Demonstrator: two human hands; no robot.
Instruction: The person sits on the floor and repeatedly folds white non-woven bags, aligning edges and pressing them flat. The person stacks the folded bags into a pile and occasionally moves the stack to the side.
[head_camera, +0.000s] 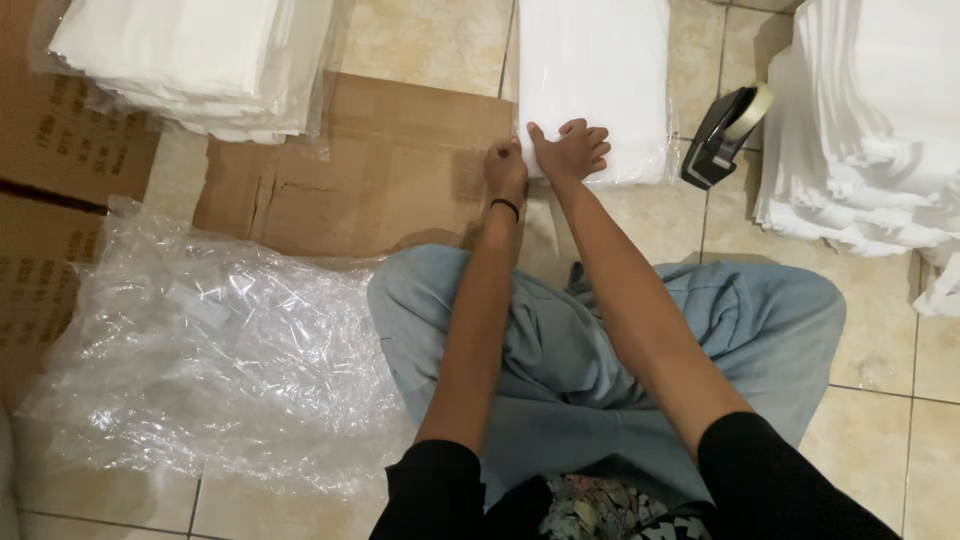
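A flat white packet in clear plastic (600, 80) lies on the tiled floor in front of me. My right hand (573, 148) presses flat on its near left corner, fingers spread. My left hand (505, 168), with a dark band at the wrist, is curled at the packet's near left edge, pinching the plastic there. Whether it grips the wrap or a strip of tape I cannot tell. I sit cross-legged in light blue trousers (600, 370).
A black tape dispenser (722, 135) stands right of the packet. Stacks of white folded cloth (870, 120) rise at the right and at the top left (190, 60). Flattened cardboard (400, 160) and a heap of clear plastic bags (200, 350) lie on the left.
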